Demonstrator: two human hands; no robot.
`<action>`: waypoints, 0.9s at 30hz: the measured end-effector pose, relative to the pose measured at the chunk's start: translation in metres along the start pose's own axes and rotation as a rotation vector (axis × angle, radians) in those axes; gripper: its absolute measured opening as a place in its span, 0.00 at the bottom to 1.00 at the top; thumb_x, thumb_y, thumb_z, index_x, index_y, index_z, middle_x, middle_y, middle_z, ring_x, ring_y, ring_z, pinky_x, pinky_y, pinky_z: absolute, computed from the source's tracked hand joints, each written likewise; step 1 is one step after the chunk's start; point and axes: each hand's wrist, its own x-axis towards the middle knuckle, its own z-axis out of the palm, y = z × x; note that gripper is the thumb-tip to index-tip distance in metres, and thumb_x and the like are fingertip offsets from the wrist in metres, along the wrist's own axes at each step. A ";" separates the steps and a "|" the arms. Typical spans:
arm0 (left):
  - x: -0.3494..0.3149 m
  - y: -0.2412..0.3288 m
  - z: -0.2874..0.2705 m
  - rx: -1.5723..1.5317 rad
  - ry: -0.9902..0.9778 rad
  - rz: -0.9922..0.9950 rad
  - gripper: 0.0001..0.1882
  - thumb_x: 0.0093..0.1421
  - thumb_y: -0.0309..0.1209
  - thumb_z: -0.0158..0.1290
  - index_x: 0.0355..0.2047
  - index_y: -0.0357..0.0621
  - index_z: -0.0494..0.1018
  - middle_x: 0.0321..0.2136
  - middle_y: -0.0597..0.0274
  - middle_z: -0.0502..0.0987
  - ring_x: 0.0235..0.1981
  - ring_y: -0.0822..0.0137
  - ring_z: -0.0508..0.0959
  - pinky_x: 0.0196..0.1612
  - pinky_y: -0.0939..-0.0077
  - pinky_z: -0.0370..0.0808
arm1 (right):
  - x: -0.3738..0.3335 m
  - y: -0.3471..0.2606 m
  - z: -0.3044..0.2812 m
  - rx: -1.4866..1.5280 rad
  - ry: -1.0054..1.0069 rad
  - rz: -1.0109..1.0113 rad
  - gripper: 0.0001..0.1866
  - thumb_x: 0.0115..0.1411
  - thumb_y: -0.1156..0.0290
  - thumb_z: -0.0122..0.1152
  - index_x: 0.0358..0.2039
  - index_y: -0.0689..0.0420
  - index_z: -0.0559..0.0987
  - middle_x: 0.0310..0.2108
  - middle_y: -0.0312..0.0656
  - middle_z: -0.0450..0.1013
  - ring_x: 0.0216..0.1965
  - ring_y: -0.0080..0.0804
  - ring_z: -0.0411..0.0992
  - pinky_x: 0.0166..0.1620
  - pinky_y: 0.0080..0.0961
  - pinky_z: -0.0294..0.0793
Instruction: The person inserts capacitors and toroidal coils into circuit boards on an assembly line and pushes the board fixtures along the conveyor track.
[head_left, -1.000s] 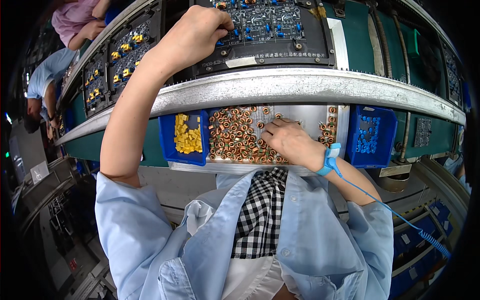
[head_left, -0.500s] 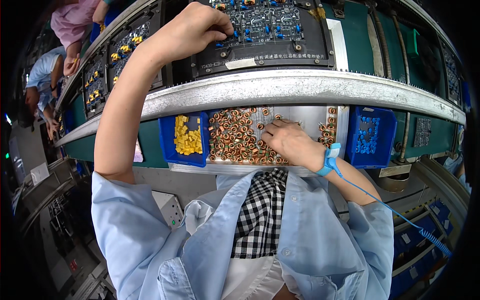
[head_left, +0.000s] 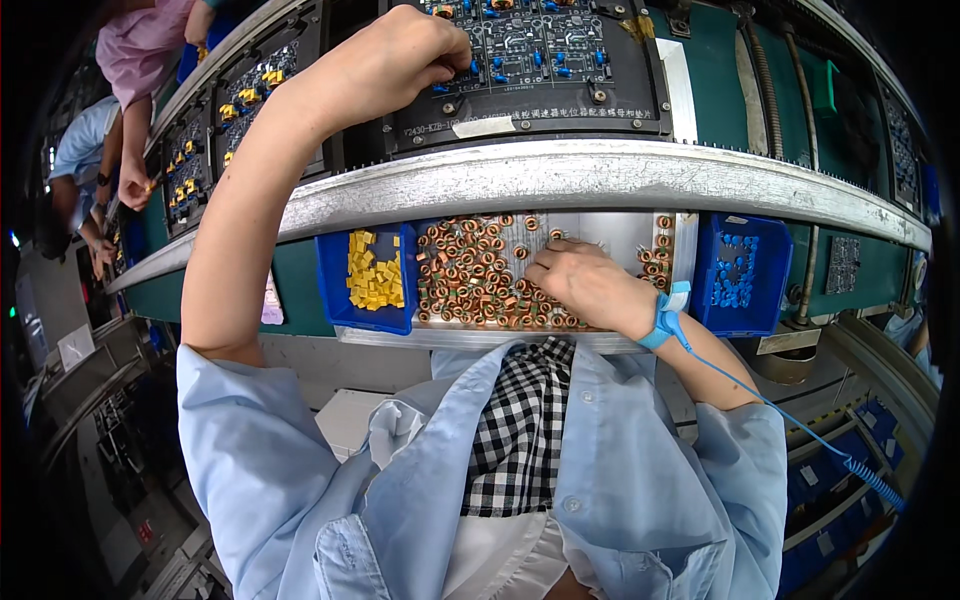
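Note:
My left hand [head_left: 405, 60] is over the black fixture that holds dark circuit boards [head_left: 522, 48]. Its thumb and index finger are pinched beside a blue component [head_left: 472, 68] on the left boards; whatever lies between the fingertips is hidden. My right hand [head_left: 590, 285] rests in a metal tray [head_left: 618, 232] among copper-wound ring coils [head_left: 465, 270]. Its fingers curl down at the edge of the heap, close to one coil [head_left: 557, 235], and I cannot make out what they hold. A blue wrist strap [head_left: 666, 318] with a coiled cord circles my right wrist.
Left of the tray stands a blue bin [head_left: 328, 285] of yellow block components; right of it, another blue bin [head_left: 785, 290] holds blue disc parts. A metal rail [head_left: 560, 180] runs between tray and boards. At the far left, a co-worker's hand [head_left: 135, 185] is near other boards.
My left hand has shifted very slightly right, still pinched at the boards. My right hand has barely moved among the coils. A co-worker's hand at the far left has lowered toward the boards.

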 end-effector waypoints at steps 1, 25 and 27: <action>-0.001 0.004 0.001 -0.006 0.041 0.008 0.06 0.51 0.16 0.55 0.31 0.31 0.76 0.26 0.57 0.79 0.19 0.66 0.75 0.24 0.74 0.73 | 0.000 0.000 0.000 -0.005 -0.013 0.003 0.03 0.51 0.76 0.51 0.27 0.61 0.71 0.29 0.46 0.72 0.30 0.41 0.72 0.42 0.32 0.72; -0.016 0.000 0.027 0.079 0.226 -0.102 0.06 0.51 0.17 0.54 0.31 0.33 0.77 0.25 0.57 0.79 0.20 0.66 0.75 0.25 0.76 0.72 | -0.016 -0.020 -0.102 0.275 0.246 -0.035 0.06 0.49 0.78 0.62 0.29 0.62 0.77 0.31 0.40 0.73 0.25 0.32 0.71 0.31 0.22 0.71; -0.017 0.002 0.029 0.098 0.258 -0.084 0.06 0.51 0.17 0.55 0.31 0.34 0.77 0.26 0.57 0.79 0.21 0.65 0.75 0.26 0.75 0.72 | -0.006 0.000 -0.127 0.235 0.521 -0.031 0.09 0.48 0.81 0.62 0.33 0.64 0.78 0.31 0.40 0.75 0.26 0.29 0.71 0.31 0.20 0.71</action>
